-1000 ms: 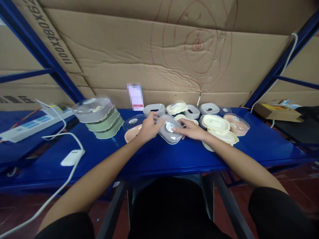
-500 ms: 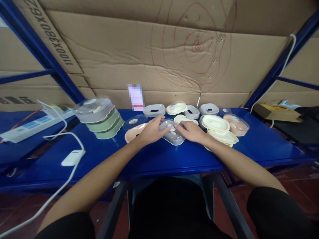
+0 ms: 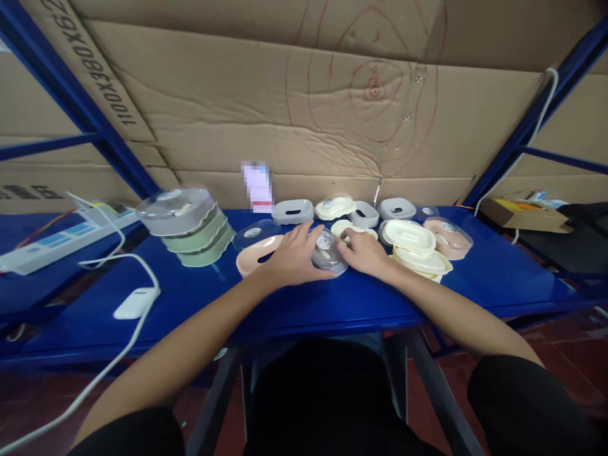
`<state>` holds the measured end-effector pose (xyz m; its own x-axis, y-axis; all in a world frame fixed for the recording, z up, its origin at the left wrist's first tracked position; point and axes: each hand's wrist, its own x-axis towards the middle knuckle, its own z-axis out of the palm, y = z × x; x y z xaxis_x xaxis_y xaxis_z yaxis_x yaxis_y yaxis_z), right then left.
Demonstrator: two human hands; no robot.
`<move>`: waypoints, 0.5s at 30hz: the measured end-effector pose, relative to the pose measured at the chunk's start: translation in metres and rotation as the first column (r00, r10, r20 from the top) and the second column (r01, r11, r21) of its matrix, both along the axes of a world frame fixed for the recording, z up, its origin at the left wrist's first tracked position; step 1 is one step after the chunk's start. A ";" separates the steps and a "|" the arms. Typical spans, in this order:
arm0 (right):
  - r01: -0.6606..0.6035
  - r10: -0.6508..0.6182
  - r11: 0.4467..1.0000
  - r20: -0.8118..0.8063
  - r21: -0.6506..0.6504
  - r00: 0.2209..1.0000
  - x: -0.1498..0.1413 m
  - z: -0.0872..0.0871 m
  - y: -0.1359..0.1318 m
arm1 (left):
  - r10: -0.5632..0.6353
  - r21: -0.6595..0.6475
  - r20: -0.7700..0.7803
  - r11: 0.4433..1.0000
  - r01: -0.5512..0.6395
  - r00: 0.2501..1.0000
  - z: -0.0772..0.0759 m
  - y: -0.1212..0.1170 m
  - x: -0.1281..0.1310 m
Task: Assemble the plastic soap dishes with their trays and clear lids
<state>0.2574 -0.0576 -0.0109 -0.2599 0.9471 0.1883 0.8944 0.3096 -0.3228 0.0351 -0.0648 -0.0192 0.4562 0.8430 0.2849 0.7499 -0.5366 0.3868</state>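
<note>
Now my left hand (image 3: 294, 256) and right hand (image 3: 358, 251) curl spread fingers around a grey lidded dish (image 3: 327, 261) on the blue steel shelf (image 3: 332, 307), with cardboard sheeting (image 3: 228, 120) behind.

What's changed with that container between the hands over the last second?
The grey lidded container has turned and tilted, now looking narrower, and the left hand and right hand have closed in around it, holding it. The green stacked containers and pink dish stayed where they were.
</note>
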 end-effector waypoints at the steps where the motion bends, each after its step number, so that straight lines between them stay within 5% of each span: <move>1: -0.034 0.034 0.999 -0.035 -0.001 0.999 0.000 -0.001 0.000 | 0.007 -0.008 -0.007 1.000 -0.007 1.000 -0.001 0.001 -0.001; 8: -0.286 0.282 0.958 -0.226 0.016 0.932 0.002 -0.006 0.002 | -0.059 -0.042 -0.163 0.998 0.053 0.985 0.005 0.016 -0.021; 15: -0.066 0.045 0.965 0.086 0.256 0.995 0.029 -0.003 0.027 | -0.013 -0.106 -0.237 0.994 -0.012 0.971 0.022 0.032 -0.048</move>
